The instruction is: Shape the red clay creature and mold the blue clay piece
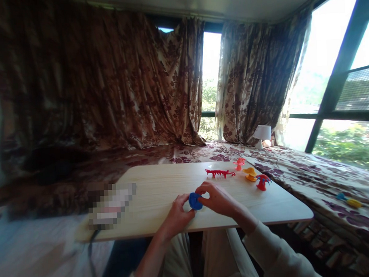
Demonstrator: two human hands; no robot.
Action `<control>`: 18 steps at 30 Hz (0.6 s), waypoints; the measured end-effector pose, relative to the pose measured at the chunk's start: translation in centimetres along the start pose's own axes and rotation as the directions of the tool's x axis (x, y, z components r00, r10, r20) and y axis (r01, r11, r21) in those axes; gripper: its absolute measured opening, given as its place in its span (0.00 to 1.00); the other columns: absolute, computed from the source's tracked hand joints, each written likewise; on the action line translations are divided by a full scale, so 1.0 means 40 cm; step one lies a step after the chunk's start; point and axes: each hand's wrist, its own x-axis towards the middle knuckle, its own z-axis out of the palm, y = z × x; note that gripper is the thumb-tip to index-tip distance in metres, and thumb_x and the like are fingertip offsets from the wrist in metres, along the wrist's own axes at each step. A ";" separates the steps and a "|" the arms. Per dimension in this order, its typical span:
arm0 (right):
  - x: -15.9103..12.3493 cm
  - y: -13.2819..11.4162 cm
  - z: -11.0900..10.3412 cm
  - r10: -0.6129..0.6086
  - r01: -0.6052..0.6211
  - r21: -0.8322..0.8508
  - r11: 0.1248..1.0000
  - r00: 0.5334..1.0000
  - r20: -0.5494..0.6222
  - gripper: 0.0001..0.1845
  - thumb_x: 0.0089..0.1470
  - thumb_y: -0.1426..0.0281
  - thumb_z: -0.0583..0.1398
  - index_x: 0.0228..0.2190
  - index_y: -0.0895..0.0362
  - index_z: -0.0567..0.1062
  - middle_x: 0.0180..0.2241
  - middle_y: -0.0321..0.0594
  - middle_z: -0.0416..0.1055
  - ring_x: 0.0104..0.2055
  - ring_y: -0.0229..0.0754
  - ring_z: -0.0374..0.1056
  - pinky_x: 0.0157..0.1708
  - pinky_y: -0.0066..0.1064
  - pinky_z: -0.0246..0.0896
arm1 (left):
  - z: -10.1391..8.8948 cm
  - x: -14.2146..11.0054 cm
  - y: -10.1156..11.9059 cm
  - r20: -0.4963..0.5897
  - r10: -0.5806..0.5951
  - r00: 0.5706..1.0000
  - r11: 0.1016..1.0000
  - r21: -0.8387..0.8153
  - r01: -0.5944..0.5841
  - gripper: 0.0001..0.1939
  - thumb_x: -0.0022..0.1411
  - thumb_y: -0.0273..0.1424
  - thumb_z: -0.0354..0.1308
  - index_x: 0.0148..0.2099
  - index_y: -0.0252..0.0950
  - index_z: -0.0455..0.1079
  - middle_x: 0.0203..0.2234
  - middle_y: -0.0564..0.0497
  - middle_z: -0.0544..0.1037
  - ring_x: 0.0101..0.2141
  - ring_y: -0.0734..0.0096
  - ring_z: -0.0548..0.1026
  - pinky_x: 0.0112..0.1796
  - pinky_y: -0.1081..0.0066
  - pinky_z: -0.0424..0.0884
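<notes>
Over the near part of a light wooden table (155, 176), both hands hold a blue round plastic piece (194, 202). My left hand (178, 214) grips its left edge between thumb and fingers. From the right, my right hand (219, 198) is closed on it, with thumb and forefinger at its face and upper edge. Beyond the hands lies a long red toy piece (219, 173) with small legs. To its right stand a light red toy (239, 164), a yellow toy piece (250, 175) and a red toy with blue prongs (261, 183).
A blurred-out flat object (112, 207) lies at the table's left, with a dark cable (91, 255) hanging off the edge. Blue and yellow toys (353, 203) rest on the flowered cloth (312, 170) at right. A white lamp (262, 132) stands near the curtains (251, 71).
</notes>
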 end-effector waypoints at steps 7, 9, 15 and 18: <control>0.008 -0.004 0.026 0.053 -0.054 -0.039 0.998 0.998 -0.017 0.07 0.50 0.76 0.59 0.28 0.56 0.79 0.27 0.39 0.74 0.31 0.41 0.68 0.32 0.28 0.58 | 0.001 -0.002 -0.009 0.008 -0.020 1.000 1.000 -0.002 0.020 0.20 0.45 0.22 0.60 0.43 0.37 0.74 0.39 0.47 0.78 0.44 0.59 0.73 0.48 0.63 0.66; 0.006 -0.003 0.031 0.067 -0.069 -0.045 0.997 0.997 -0.034 0.08 0.50 0.76 0.58 0.28 0.57 0.79 0.28 0.40 0.74 0.32 0.41 0.68 0.33 0.28 0.57 | 0.002 -0.002 -0.014 -0.006 -0.033 0.999 0.999 -0.005 0.033 0.20 0.45 0.23 0.60 0.44 0.37 0.73 0.40 0.47 0.77 0.43 0.59 0.73 0.48 0.63 0.66; 0.004 -0.004 0.027 0.097 -0.097 -0.029 0.995 0.995 -0.017 0.07 0.48 0.75 0.59 0.29 0.57 0.79 0.29 0.40 0.76 0.33 0.40 0.69 0.32 0.26 0.57 | 0.003 0.000 -0.023 -0.009 -0.032 0.999 0.999 -0.012 0.032 0.20 0.47 0.23 0.58 0.45 0.37 0.73 0.40 0.47 0.77 0.44 0.61 0.73 0.49 0.63 0.65; 0.004 -0.008 0.026 0.120 -0.120 -0.022 0.992 0.993 -0.010 0.08 0.49 0.74 0.59 0.29 0.58 0.79 0.28 0.40 0.76 0.31 0.41 0.69 0.31 0.27 0.57 | 0.005 0.000 -0.025 -0.016 -0.036 0.999 0.999 -0.003 0.036 0.21 0.46 0.23 0.60 0.45 0.38 0.72 0.40 0.48 0.77 0.44 0.60 0.72 0.49 0.63 0.65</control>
